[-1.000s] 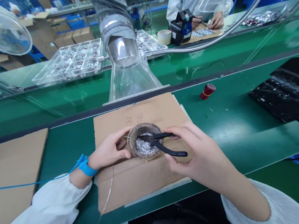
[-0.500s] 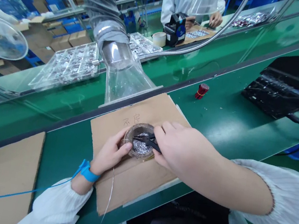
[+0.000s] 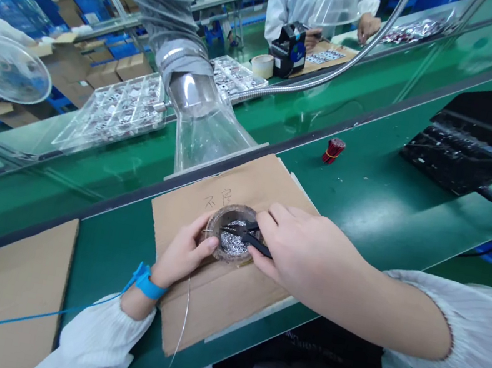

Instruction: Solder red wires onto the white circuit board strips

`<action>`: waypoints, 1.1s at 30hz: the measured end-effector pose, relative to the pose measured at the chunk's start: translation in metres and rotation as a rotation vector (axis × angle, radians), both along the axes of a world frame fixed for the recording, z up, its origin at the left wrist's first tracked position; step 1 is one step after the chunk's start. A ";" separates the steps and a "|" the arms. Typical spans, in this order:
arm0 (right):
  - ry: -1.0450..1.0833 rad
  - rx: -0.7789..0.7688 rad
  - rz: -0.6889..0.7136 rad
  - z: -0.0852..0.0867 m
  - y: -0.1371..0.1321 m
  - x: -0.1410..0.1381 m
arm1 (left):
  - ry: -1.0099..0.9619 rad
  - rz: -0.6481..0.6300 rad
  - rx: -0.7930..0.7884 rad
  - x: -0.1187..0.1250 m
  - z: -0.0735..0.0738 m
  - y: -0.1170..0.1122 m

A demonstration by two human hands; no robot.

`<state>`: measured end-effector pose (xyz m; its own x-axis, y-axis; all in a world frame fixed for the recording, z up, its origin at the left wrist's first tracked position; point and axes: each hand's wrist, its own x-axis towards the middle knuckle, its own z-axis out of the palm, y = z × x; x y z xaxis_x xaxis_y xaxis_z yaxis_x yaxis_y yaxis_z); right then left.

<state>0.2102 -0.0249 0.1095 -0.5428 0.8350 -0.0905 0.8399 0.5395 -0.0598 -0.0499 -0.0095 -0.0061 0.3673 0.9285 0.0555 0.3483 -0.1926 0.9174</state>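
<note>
Right hand (image 3: 304, 258) closes around black-handled pliers (image 3: 255, 241), their tips reaching into a round crusted dish (image 3: 241, 210) of silvery flakes (image 3: 231, 245); the fingers hide part of the handles, and whether the tips grip anything is hard to make out. Left hand (image 3: 184, 250), half curled, rests against the dish's left rim; a thin wire (image 3: 181, 325) hangs below it, its hold unclear. The dish sits on a cardboard sheet (image 3: 222, 316) atop a green conveyor bench (image 3: 352, 228).
</note>
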 end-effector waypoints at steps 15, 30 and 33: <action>-0.035 0.047 0.059 -0.007 0.004 0.005 | -0.019 -0.016 -0.019 0.000 0.001 0.000; 0.094 0.120 0.132 -0.002 0.011 0.012 | 0.035 0.044 -0.007 0.003 0.002 -0.003; 0.091 0.145 0.127 0.001 0.010 0.021 | 0.041 0.061 -0.018 0.003 0.001 -0.002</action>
